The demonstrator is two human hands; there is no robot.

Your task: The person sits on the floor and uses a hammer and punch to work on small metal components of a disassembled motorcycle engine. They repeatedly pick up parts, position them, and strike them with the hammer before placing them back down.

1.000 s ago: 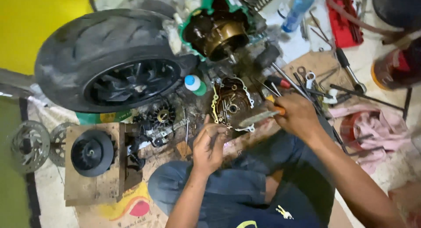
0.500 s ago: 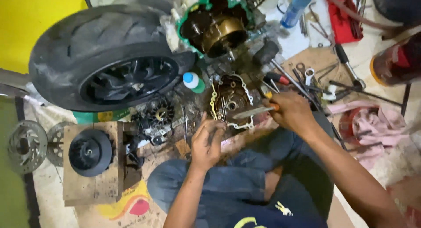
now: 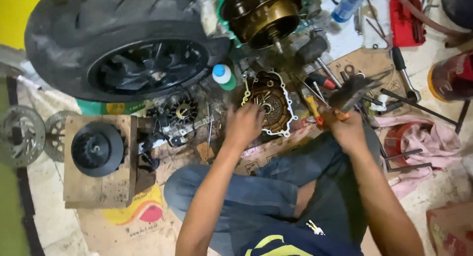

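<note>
Left hand (image 3: 244, 124) rests, fingers curled, on the engine cover (image 3: 270, 104). Right hand (image 3: 348, 130) grips an orange-handled tool (image 3: 345, 96), its tip blurred. A white-capped green bottle (image 3: 222, 76) stands beside the tyre (image 3: 123, 39).

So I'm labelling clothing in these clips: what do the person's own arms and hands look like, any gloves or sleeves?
Both forearms are bare: no sleeve reaches them. The left hand and right hand wear no gloves, and no watch, ring or band shows. Both hands look smudged with dark grime.
</note>
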